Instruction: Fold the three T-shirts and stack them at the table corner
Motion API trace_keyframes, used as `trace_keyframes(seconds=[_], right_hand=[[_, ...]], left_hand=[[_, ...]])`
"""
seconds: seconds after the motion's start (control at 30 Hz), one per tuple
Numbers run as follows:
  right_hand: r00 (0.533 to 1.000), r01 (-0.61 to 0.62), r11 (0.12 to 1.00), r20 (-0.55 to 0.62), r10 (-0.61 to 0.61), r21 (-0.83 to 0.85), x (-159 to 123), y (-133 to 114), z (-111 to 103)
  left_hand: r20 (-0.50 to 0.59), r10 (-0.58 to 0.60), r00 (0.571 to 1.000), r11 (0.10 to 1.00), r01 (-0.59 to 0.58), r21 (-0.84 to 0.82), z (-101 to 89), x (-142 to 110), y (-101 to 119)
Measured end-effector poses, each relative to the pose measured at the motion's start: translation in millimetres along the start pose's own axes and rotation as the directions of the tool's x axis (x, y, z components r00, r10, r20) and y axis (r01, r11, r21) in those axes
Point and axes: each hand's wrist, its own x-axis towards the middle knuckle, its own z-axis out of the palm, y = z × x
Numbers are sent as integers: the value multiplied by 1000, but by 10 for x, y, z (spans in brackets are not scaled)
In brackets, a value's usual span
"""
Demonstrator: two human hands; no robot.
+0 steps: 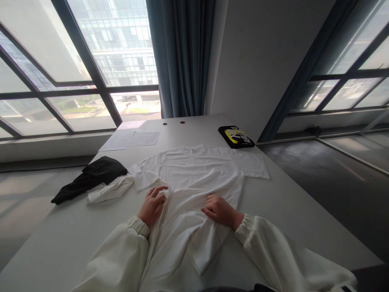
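Note:
A white T-shirt lies spread on the table, its collar toward the far side and its sleeves out to both sides. The lower half is wrinkled, and the hem is bunched near me. My left hand is at the shirt's left edge just below the sleeve, its curled fingers pinching the fabric. Over the middle right of the shirt body rests my right hand, closed with the fingers bent against the cloth; a fold runs from under it toward the hem.
The white table also bears a black garment and a crumpled white cloth at the left. Paper sheets lie at the far left. A folded black garment with a yellow and white print sits at the far right, near the edge.

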Motion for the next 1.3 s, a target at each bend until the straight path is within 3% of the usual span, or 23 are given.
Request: trace_keyframes(seconds=[0.1, 0.23, 0.33, 0.47, 0.73, 0.93, 1.03, 1.1, 1.17, 1.23, 1.3], right_hand=[[999, -39, 999, -4, 39, 33, -37, 10, -34], [993, -115, 993, -14, 116, 36, -263, 23, -160], [983, -180, 983, -16, 181, 46, -570, 33, -290], [954, -283, 957, -80, 288, 63, -962, 44, -457], [922, -342, 939, -186, 340, 24, -1279, -28, -680], [883, -453, 890, -162, 441, -49, -1452, -54, -785], [829, -557, 827, -102, 549, -77, -1467, -52, -896], [770, -637, 769, 8, 638, -47, -1440, -43, -1002], [659, -743, 668, 205, 724, 28, -1388, -31, -1119], [513, -841, 537, 412, 753, 68, -1310, -19, -1229], [414, -884, 467, 510, 754, 27, -1193, 0, -1318]], left_hand=[[-57, -135, 989, 982, 126, -143, -130, -41, -124], [104, -232, 967, 947, 249, -202, -351, -302, -322], [204, -197, 959, 963, 229, -144, -486, -593, -407], [233, -167, 958, 980, 188, -71, -573, -880, -362], [-16, -265, 964, 964, 265, 2, -506, -901, -275], [35, -258, 966, 950, 247, 189, -339, -843, -355], [27, -307, 951, 916, 288, 280, -252, -808, -359], [-23, -329, 944, 897, 319, 307, -210, -787, -378], [-76, -324, 943, 890, 331, 313, -185, -761, -423], [-123, -298, 947, 896, 322, 307, -171, -721, -490], [-163, -278, 946, 901, 316, 298, -159, -657, -558]])
